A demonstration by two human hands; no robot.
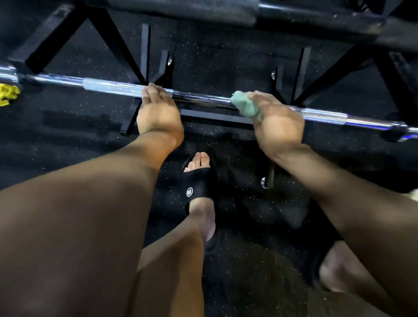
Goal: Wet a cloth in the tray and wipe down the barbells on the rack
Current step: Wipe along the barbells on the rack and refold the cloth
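Centre frame: left hand (157, 110) curls over the chrome barbell (201, 100); right hand (276, 122) clasps a green cloth (245, 105) against it.

A: Left hand (157, 110)?
B: Arm stretched forward, wrist bent, fingers curled over the chrome barbell (201, 99), gripping it left of the bar's middle.

A: Right hand (276, 120)?
B: Also on the bar, right of the left hand and apart from it. Clutches a bunched green cloth (245, 105), pressed against the bar. Forearm angles in from lower right.
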